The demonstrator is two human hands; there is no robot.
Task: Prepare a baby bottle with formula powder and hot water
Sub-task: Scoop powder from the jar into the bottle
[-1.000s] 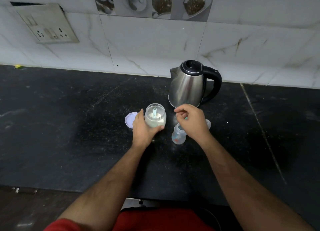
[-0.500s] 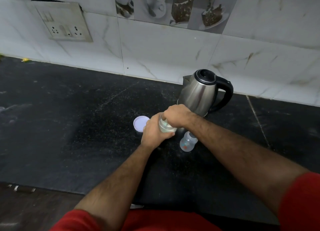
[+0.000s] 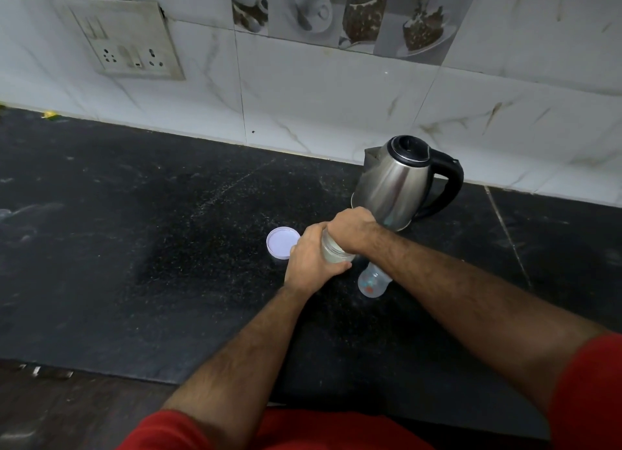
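Note:
A clear jar of white formula powder (image 3: 333,252) stands on the black counter. My left hand (image 3: 309,261) wraps around its side. My right hand (image 3: 351,229) covers the jar's mouth from above with curled fingers; what its fingers hold is hidden. The jar's white lid (image 3: 282,243) lies flat just left of my left hand. A small clear baby bottle (image 3: 372,283) stands open right of the jar, partly under my right forearm. A steel electric kettle (image 3: 395,187) with a black handle stands behind both.
The black stone counter (image 3: 151,230) stretches wide to the left. A marble-tiled wall (image 3: 319,96) runs behind, with a socket plate (image 3: 124,42) at upper left. The counter's front edge is near my red-sleeved arms.
My right hand moved from above the baby bottle over to the top of the powder jar and stays there. My left hand kept its hold on the jar. The camera shifted closer and left.

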